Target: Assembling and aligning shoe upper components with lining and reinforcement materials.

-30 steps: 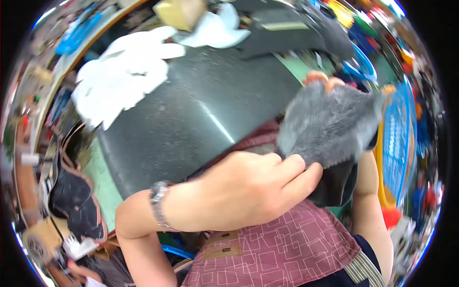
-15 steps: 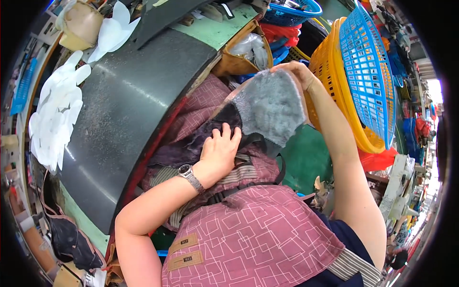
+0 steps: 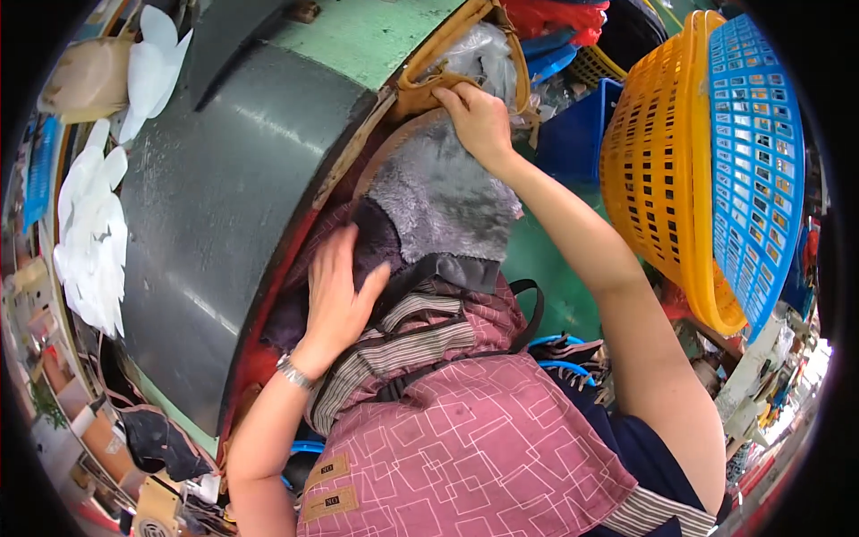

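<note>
Across my lap lies a grey plush lining piece (image 3: 447,197) with a tan outer edge, joined to or overlapping a darker purple-black furry part (image 3: 376,234). My left hand (image 3: 335,295), with a watch on its wrist, is open, fingers stretched and thumb apart. It lies beside the dark fur, close to the workbench edge. Past the top of the grey piece, my right hand (image 3: 479,125) has its fingers bent at the near rim of a tan leather pouch (image 3: 420,94). Clear plastic bags (image 3: 479,54) sit inside that pouch.
The dark curved workbench (image 3: 224,197) fills the left, with its red edge by my left arm. Stacked white cut pieces (image 3: 94,242) lie on its far side. A yellow basket (image 3: 653,152) and a blue basket (image 3: 756,143) stand right of my right arm. A blue bin (image 3: 577,134) is beyond.
My right hand has left the grey piece's far edge and moved left to the pouch. The grey piece has settled lower onto my lap. My left hand has shifted left, towards the bench.
</note>
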A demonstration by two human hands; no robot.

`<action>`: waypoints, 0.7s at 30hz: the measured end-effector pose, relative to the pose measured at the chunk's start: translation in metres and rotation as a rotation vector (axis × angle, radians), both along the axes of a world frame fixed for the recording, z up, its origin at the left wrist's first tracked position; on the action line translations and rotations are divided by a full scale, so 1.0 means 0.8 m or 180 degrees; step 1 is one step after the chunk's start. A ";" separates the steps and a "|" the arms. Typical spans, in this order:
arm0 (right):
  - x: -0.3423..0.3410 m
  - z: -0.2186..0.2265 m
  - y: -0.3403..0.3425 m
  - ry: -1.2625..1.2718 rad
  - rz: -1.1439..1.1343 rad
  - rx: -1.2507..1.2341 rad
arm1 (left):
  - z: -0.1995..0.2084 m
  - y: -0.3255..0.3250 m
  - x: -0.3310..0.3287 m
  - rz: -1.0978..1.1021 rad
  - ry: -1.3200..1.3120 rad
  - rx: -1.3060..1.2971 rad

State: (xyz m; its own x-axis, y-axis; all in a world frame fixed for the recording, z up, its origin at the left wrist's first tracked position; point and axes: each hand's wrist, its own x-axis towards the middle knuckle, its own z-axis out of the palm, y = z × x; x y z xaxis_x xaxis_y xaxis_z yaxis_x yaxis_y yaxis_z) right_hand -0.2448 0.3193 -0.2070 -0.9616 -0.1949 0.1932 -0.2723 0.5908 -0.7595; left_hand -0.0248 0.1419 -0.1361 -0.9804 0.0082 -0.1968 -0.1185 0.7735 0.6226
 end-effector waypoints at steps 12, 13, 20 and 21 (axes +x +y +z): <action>0.021 -0.141 -0.007 -0.0153 0.0287 0.1456 | -0.088 -0.021 -0.072 0.0690 0.0281 -0.0444; 0.030 -0.182 -0.020 -0.0563 -0.0039 0.1210 | -0.103 -0.015 -0.077 0.0673 0.0406 -0.0435; 0.047 -0.157 -0.035 -0.1841 -0.0034 0.1219 | -0.109 -0.016 -0.093 0.0340 0.0341 -0.0594; 0.051 -0.133 -0.021 -0.1560 0.0106 0.1468 | -0.100 -0.011 -0.095 0.0320 0.0157 -0.0731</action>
